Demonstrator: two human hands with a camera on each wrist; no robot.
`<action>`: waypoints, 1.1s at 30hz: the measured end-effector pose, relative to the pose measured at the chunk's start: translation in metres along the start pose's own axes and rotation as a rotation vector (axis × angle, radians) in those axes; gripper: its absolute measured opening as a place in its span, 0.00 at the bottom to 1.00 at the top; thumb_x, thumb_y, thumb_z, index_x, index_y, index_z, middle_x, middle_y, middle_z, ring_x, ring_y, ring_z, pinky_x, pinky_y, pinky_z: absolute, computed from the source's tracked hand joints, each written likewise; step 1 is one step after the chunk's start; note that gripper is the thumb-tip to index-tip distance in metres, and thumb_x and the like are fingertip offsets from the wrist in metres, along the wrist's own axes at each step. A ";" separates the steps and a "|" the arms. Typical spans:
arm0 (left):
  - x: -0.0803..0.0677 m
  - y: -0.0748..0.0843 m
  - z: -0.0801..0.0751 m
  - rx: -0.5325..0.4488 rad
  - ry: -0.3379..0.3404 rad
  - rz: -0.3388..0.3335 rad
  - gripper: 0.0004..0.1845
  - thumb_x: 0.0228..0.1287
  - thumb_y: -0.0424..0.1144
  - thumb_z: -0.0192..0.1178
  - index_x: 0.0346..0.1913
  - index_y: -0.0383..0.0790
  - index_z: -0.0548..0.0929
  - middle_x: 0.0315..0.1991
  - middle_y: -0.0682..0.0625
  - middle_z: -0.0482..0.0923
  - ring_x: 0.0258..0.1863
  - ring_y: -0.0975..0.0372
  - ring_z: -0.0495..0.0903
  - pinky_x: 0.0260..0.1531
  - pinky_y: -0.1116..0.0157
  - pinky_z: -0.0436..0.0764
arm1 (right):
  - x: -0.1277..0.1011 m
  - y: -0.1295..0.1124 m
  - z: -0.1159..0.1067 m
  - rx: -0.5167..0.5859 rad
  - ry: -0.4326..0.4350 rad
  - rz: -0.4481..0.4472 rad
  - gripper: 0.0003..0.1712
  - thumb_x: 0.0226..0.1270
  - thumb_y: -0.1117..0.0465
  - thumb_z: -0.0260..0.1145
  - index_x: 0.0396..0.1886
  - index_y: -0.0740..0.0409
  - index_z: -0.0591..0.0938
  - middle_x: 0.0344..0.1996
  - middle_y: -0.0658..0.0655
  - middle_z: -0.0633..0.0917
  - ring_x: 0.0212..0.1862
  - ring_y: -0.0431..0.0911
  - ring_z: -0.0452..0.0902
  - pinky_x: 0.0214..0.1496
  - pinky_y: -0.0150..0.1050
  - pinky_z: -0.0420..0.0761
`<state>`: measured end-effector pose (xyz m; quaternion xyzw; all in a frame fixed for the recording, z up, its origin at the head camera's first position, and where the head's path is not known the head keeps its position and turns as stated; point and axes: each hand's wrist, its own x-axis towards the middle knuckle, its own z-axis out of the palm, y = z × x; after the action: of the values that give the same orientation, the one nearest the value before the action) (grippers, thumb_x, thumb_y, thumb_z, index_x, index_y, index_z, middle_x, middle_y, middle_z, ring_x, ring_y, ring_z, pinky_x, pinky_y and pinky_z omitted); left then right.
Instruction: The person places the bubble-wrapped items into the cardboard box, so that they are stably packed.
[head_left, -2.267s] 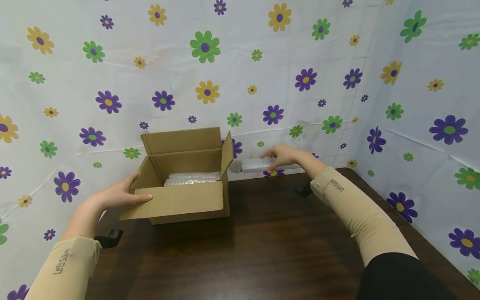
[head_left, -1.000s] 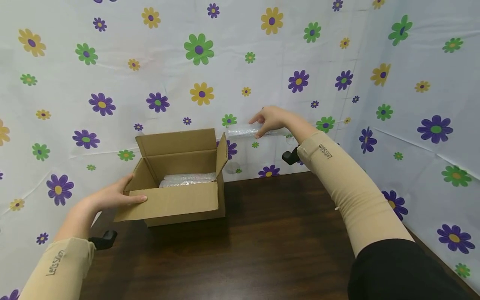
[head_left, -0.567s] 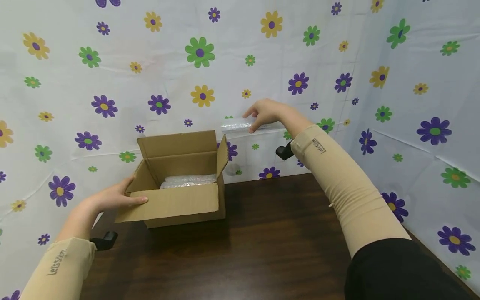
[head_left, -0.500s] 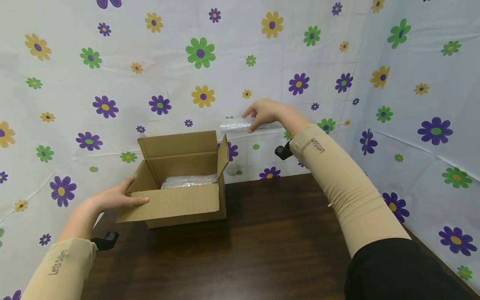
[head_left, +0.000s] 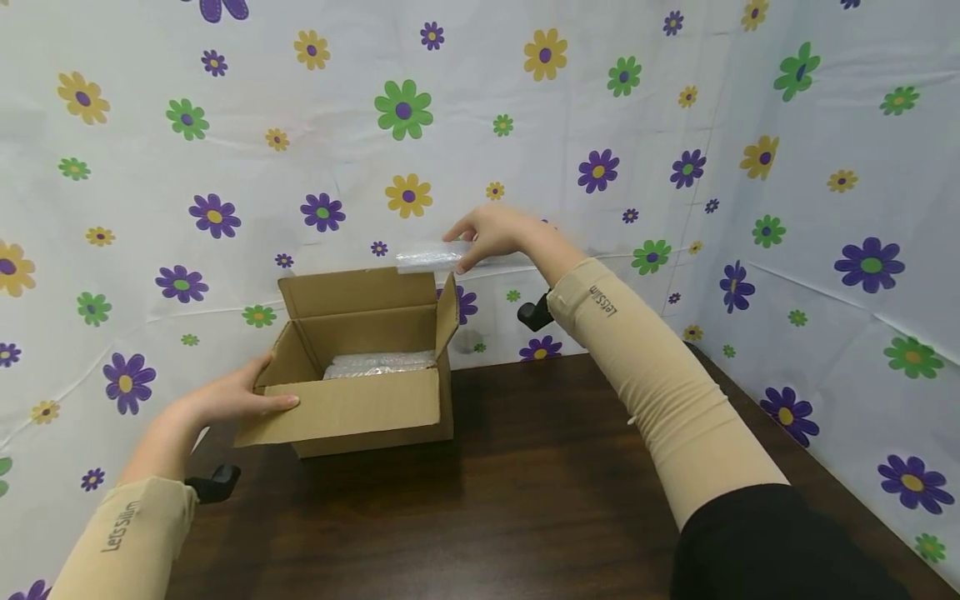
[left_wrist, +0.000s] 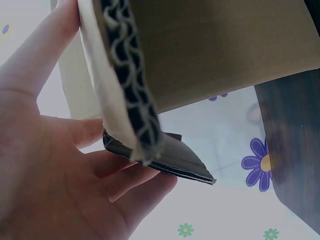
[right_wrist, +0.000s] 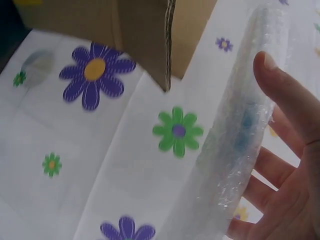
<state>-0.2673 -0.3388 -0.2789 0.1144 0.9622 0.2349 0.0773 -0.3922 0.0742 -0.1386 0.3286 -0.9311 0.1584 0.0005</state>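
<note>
An open cardboard box (head_left: 360, 408) stands on the dark wooden table (head_left: 525, 500), with a bubble-wrapped bundle (head_left: 378, 363) lying inside. My left hand (head_left: 225, 398) grips the box's front-left flap (left_wrist: 125, 90), thumb on top and fingers underneath. My right hand (head_left: 491, 237) holds a long bubble-wrapped item (head_left: 423, 257) in the air, just above the box's back right corner. In the right wrist view the wrapped item (right_wrist: 240, 135) lies between thumb and fingers, beside the box's right flap (right_wrist: 170, 35).
White sheets printed with flowers (head_left: 525, 125) close off the back and the right side (head_left: 862, 250) of the table. Bare dark tabletop lies in front of the box and to its right. Both arms wear tan sleeves.
My right hand lifted the wrapped item from the table's back edge and carried it up and left, to above the box's back right corner. My left hand stayed on the flap.
</note>
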 end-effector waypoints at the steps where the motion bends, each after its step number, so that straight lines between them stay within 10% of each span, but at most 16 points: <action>1: 0.000 0.000 0.000 0.000 0.000 -0.002 0.57 0.62 0.56 0.62 0.71 0.18 0.38 0.68 0.16 0.40 0.65 0.25 0.47 0.59 0.30 0.54 | 0.002 -0.003 0.002 0.007 0.007 -0.009 0.34 0.56 0.47 0.75 0.63 0.45 0.78 0.58 0.58 0.79 0.59 0.50 0.72 0.59 0.47 0.73; 33: 0.003 -0.002 -0.001 -0.031 0.003 0.012 0.57 0.63 0.54 0.63 0.71 0.18 0.37 0.69 0.17 0.38 0.66 0.25 0.44 0.60 0.31 0.53 | 0.051 -0.089 0.080 0.076 -0.007 -0.151 0.34 0.54 0.47 0.75 0.62 0.47 0.79 0.57 0.51 0.80 0.59 0.45 0.73 0.57 0.37 0.75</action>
<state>-0.2708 -0.3405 -0.2796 0.1185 0.9578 0.2504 0.0764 -0.3698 -0.0463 -0.1831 0.3984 -0.8969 0.1921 -0.0031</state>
